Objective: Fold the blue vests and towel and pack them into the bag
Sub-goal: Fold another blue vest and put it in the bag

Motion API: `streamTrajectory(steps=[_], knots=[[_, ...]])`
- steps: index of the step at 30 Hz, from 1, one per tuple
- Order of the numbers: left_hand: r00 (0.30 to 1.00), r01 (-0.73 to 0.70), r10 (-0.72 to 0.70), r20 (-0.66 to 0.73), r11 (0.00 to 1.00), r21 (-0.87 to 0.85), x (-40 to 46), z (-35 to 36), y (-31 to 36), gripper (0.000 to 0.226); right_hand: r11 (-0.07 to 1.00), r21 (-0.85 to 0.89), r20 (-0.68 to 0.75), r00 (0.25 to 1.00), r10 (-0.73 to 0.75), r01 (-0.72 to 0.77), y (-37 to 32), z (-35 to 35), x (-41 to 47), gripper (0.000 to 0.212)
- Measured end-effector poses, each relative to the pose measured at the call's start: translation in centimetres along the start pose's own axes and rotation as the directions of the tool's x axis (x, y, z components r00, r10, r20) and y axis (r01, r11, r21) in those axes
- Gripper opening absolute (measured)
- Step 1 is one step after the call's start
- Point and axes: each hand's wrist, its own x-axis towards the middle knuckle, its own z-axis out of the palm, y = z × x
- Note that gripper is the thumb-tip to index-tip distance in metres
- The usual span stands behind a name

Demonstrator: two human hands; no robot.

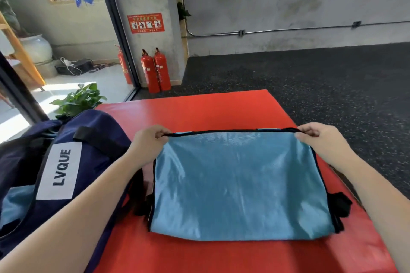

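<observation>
Head view shows a blue vest (239, 186) lying flat in the middle of the red mat (199, 108), the bag (73, 162) at the mat's left edge. Left hand (148, 142) and right hand (315, 139) each pinch a far corner of its black hem. Thin, limp and probably slippery, it looks best held by that bound edge.

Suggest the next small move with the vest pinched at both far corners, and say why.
Probably bring the far edge toward the near edge, folding the blue vest in half. Left hand and right hand each pinch a far corner of it, it lies flat on the red mat, and it looks too wide for the navy bag.
</observation>
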Motion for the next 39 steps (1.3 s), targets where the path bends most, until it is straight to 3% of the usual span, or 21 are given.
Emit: streamTrajectory(steps=[3,7,12,21,28,33,39], knots=[[0.998,0.046,-0.047,-0.039,0.999,-0.013,3.3,2.8,-1.0,0.021,0.997,-0.049,-0.081,0.995,0.059,-0.063,2.4,2.3,2.7,0.022],[0.984,0.129,-0.140,0.112,0.986,0.103,3.2,7.4,-4.1,0.048,0.963,-0.240,0.030,0.991,0.134,-0.123,5.8,5.1,3.1,0.032],[0.996,0.090,-0.091,0.017,0.995,0.038,1.2,8.7,-5.6,0.044,0.958,-0.271,0.071,0.990,0.120,-0.097,6.6,4.7,2.8,0.022],[0.992,0.129,-0.129,-0.012,0.991,-0.020,-6.5,6.9,-5.5,0.039,0.964,-0.241,0.185,0.969,0.161,-0.114,6.0,1.5,-4.1,0.011],[0.970,0.084,-0.110,-0.218,0.989,-0.125,-9.1,4.2,-2.8,0.013,0.998,-0.022,0.096,0.993,0.069,-0.067,4.1,-1.2,-6.6,0.007],[0.950,0.072,-0.128,-0.287,0.978,-0.196,-7.2,2.7,-2.0,0.013,0.988,0.150,-0.016,1.000,-0.026,0.028,1.5,-1.3,-5.1,0.007],[0.947,0.151,-0.188,-0.260,0.976,-0.156,-3.6,4.2,-2.7,0.012,1.000,0.004,-0.022,1.000,0.012,-0.012,2.7,1.7,-0.3,0.015]])
